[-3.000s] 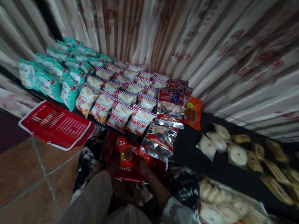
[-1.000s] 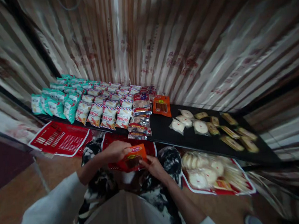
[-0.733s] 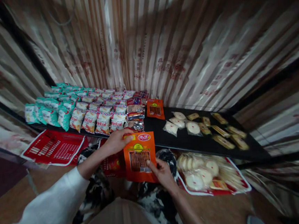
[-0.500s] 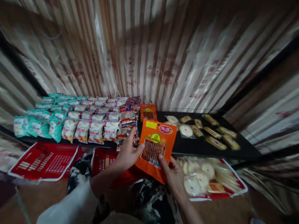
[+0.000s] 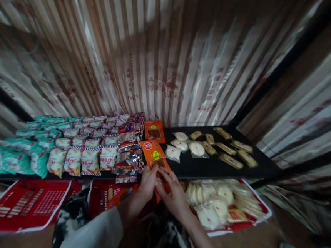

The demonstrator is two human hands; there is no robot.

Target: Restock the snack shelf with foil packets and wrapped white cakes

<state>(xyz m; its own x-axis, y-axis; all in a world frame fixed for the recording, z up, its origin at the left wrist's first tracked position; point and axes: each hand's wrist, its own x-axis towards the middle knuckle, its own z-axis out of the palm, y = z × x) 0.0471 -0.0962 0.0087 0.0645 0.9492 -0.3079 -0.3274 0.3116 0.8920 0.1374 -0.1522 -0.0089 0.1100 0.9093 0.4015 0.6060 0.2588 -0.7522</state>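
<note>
Both hands meet at the lower part of an orange snack packet point(image 5: 151, 151), whose top lies over the front of the black shelf point(image 5: 187, 170). My left hand point(image 5: 148, 182) is closed on the packet's left side, thumb toward the middle. From the right, my right hand point(image 5: 171, 191) pinches it with bent fingers close to the left thumb. The hands cover much of the packet's lower half. Just behind it, a second orange packet point(image 5: 154, 133) lies on the shelf. Dark red and silver packets point(image 5: 125, 158) are stacked directly to the left.
Rows of white snack bags point(image 5: 90, 161) and teal bags point(image 5: 18, 160) fill the shelf's left side. Round white packs point(image 5: 197, 148) and long tan packs point(image 5: 231, 160) lie to the right. Below are a red basket point(image 5: 30, 201) and another basket of round packs point(image 5: 210, 212).
The orange packet has moved away from me onto the shelf's front, and both hands have come together at its lower part. The view has shifted, with the shelf goods sitting further left.
</note>
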